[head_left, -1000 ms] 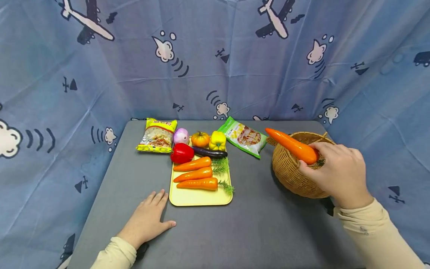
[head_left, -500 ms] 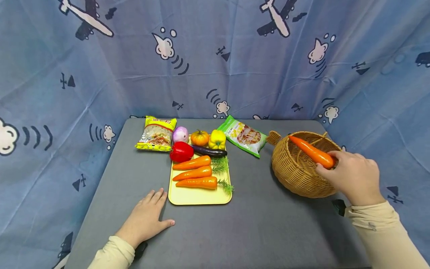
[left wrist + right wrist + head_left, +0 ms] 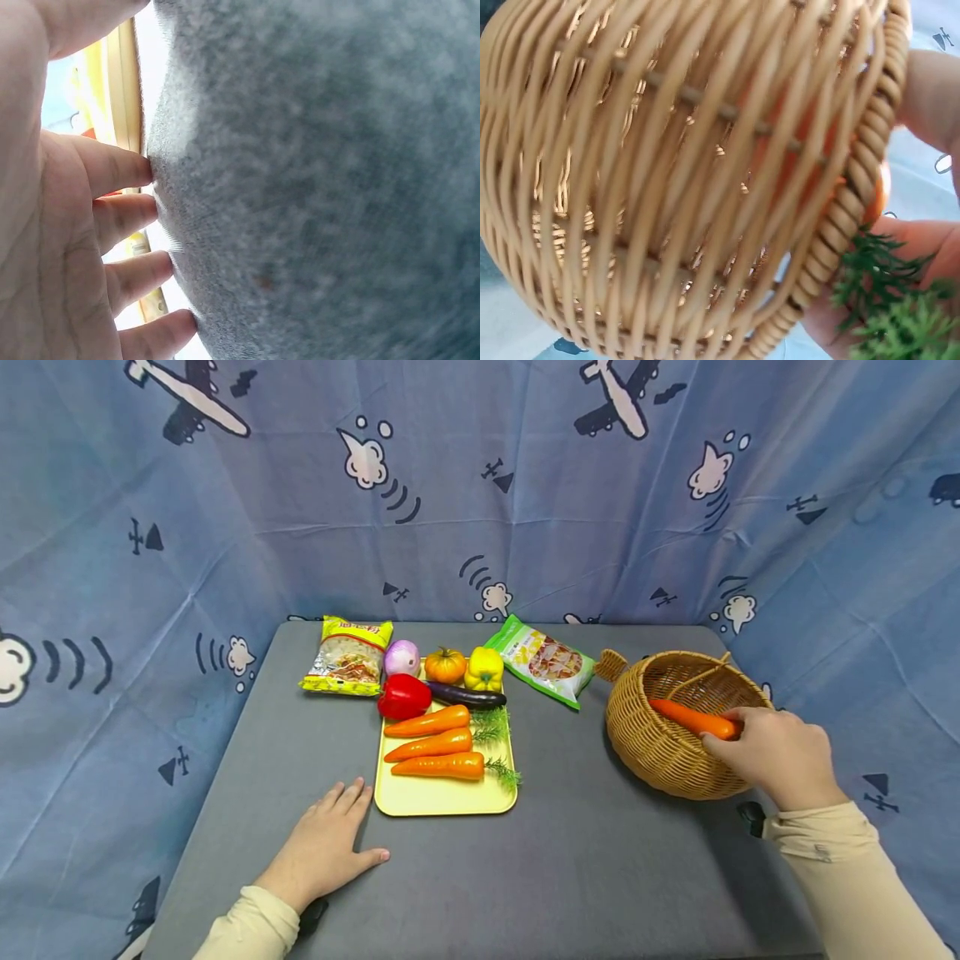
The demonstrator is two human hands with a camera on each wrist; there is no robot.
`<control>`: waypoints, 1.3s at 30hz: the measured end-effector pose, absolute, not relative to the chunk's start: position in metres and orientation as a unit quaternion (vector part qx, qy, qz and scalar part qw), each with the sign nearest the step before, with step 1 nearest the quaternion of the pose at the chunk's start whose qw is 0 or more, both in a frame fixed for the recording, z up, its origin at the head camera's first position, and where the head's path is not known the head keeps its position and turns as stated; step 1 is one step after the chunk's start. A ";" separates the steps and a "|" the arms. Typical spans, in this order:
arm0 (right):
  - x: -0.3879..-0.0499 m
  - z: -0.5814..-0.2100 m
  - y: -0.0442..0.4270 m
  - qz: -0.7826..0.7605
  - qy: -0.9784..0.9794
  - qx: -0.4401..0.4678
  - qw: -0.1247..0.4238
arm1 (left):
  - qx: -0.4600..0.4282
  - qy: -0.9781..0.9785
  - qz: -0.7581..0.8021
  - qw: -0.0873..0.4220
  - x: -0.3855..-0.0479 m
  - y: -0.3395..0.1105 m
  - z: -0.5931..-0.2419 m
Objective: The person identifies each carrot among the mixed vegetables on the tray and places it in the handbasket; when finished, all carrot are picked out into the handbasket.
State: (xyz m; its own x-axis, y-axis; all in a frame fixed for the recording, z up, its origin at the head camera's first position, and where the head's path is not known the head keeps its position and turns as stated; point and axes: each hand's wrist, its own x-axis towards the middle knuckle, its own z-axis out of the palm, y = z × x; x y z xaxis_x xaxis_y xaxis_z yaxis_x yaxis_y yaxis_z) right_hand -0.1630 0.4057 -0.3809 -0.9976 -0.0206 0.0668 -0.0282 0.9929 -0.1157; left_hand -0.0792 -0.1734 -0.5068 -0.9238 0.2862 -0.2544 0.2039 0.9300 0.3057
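Note:
At the right of the head view, my right hand pinches the thick end of an orange carrot, whose length lies inside the mouth of a wicker basket. Green leaf tops show beside that hand in the right wrist view, just outside the woven rim. My left hand rests with spread fingers on the grey table, by the near left corner of a yellow tray. Its fingertips touch the cloth surface in the left wrist view.
On the tray lie several carrots, an eggplant, a red pepper, a yellow pepper and a small pumpkin. An onion sits by a yellow packet; a green packet lies between tray and basket.
The right hand has carried the carrot rightward and then down into the basket's mouth, its tip now below the rim. The left hand stays in place.

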 end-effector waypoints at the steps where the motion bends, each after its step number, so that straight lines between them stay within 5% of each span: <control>1: -0.164 -0.382 0.406 0.060 -0.998 0.012 0.026 | 0.126 0.971 0.137 0.149 -0.079 -0.174 -0.507; 15: -0.178 -0.386 0.401 0.095 -0.993 0.020 -0.069 | 0.125 0.973 0.135 0.141 -0.075 -0.180 -0.509; 24: -0.178 -0.386 0.392 0.080 -0.994 -0.007 -0.069 | 0.120 0.974 0.132 0.140 -0.074 -0.183 -0.511; 39: -0.166 -0.353 0.368 0.079 -0.991 0.015 0.109 | 0.129 0.974 0.135 0.129 -0.077 -0.176 -0.510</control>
